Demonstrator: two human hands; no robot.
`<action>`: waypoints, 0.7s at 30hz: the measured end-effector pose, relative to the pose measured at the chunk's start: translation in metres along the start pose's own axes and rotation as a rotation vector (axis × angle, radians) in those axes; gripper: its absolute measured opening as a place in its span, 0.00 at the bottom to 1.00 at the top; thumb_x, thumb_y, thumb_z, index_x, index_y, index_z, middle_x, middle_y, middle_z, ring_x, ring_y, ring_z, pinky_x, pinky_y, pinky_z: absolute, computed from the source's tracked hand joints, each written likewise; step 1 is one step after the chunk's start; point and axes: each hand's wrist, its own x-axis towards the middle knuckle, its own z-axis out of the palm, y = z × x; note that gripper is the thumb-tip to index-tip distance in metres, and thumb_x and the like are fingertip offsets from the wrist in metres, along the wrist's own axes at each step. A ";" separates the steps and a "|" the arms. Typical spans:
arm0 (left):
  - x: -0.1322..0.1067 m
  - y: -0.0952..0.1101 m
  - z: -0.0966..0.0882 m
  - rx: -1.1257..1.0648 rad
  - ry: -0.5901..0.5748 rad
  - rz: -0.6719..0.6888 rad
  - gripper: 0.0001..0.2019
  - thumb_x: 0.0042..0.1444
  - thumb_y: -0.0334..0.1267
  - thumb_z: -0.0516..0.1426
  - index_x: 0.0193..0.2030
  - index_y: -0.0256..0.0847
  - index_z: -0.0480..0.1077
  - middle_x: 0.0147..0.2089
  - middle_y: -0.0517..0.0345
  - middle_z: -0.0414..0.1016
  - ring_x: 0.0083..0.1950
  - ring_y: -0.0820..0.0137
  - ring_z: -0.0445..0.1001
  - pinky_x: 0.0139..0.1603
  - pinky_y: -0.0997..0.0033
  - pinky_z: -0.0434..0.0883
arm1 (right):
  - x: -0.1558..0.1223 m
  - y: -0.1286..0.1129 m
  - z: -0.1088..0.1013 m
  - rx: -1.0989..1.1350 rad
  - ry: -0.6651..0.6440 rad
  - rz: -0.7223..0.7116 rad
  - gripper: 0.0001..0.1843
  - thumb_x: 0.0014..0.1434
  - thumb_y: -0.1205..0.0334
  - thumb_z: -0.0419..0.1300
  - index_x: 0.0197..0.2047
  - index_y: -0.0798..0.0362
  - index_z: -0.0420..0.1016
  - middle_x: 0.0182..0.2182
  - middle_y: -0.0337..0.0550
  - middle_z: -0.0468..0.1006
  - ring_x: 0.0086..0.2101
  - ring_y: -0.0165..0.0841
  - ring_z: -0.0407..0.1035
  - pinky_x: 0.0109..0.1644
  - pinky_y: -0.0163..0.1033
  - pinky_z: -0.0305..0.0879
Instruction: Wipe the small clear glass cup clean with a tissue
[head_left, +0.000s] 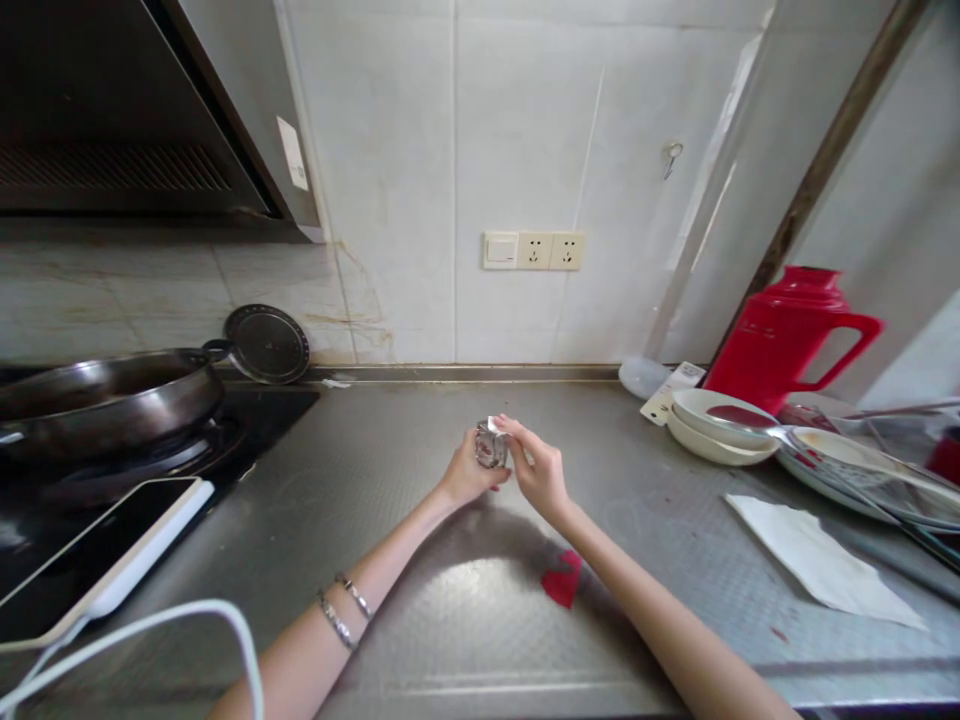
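Both my hands meet over the middle of the steel counter (420,600). My left hand (466,472) is closed around a small shiny foil-like packet (491,446). My right hand (541,468) pinches the packet's top edge with thumb and forefinger, where a small white bit shows. A small red scrap (562,580) lies on the counter under my right forearm. Two bracelets (343,608) sit on my left wrist.
A dark wok (105,395) sits on the stove at left with a round lid (267,343) leaning on the wall. A tablet (97,550) with a white cable lies front left. Stacked white bowls (716,425), plates, a red jug (787,335) and a white paper sheet (821,560) are at right.
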 end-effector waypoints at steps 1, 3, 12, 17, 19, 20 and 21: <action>-0.001 0.001 0.001 0.006 -0.004 0.005 0.29 0.36 0.31 0.65 0.46 0.38 0.59 0.34 0.61 0.69 0.29 0.73 0.70 0.20 0.73 0.73 | 0.002 0.000 -0.001 0.021 0.011 0.091 0.14 0.65 0.62 0.51 0.49 0.48 0.75 0.47 0.44 0.79 0.50 0.38 0.72 0.55 0.45 0.69; -0.003 0.002 0.002 0.016 -0.017 0.021 0.29 0.36 0.31 0.65 0.46 0.37 0.59 0.31 0.63 0.68 0.25 0.76 0.67 0.20 0.74 0.72 | 0.006 0.002 -0.003 0.075 0.020 0.252 0.14 0.65 0.57 0.52 0.46 0.50 0.77 0.43 0.45 0.81 0.45 0.39 0.75 0.49 0.44 0.72; -0.001 0.004 -0.003 0.017 -0.013 0.028 0.29 0.39 0.40 0.68 0.48 0.36 0.64 0.37 0.55 0.73 0.31 0.70 0.72 0.21 0.74 0.72 | 0.011 0.003 -0.005 0.528 -0.154 0.525 0.25 0.56 0.50 0.61 0.55 0.50 0.70 0.52 0.45 0.76 0.51 0.41 0.70 0.56 0.47 0.66; 0.003 -0.001 -0.004 0.065 -0.028 0.031 0.26 0.42 0.45 0.66 0.47 0.36 0.67 0.37 0.54 0.75 0.29 0.72 0.72 0.21 0.76 0.70 | 0.013 -0.002 -0.005 0.610 -0.192 0.584 0.27 0.50 0.53 0.66 0.53 0.51 0.71 0.46 0.45 0.79 0.46 0.40 0.74 0.53 0.46 0.68; 0.003 -0.003 -0.005 0.120 -0.036 0.036 0.24 0.44 0.48 0.65 0.44 0.35 0.70 0.33 0.55 0.75 0.26 0.73 0.71 0.22 0.76 0.69 | 0.014 -0.002 -0.006 0.590 -0.169 0.626 0.25 0.49 0.53 0.67 0.49 0.52 0.73 0.43 0.45 0.80 0.43 0.41 0.75 0.50 0.45 0.70; 0.003 -0.003 -0.005 0.146 -0.035 0.032 0.24 0.44 0.49 0.65 0.43 0.34 0.70 0.32 0.55 0.75 0.25 0.73 0.71 0.22 0.75 0.69 | 0.015 -0.002 -0.006 0.579 -0.160 0.642 0.25 0.48 0.52 0.67 0.48 0.53 0.74 0.41 0.45 0.80 0.42 0.41 0.75 0.48 0.45 0.71; 0.003 -0.004 -0.006 0.165 -0.038 0.031 0.24 0.44 0.49 0.65 0.43 0.34 0.70 0.31 0.55 0.75 0.25 0.72 0.71 0.24 0.74 0.70 | 0.016 -0.001 -0.007 0.569 -0.157 0.656 0.24 0.47 0.52 0.68 0.46 0.54 0.75 0.40 0.45 0.81 0.41 0.40 0.75 0.47 0.44 0.71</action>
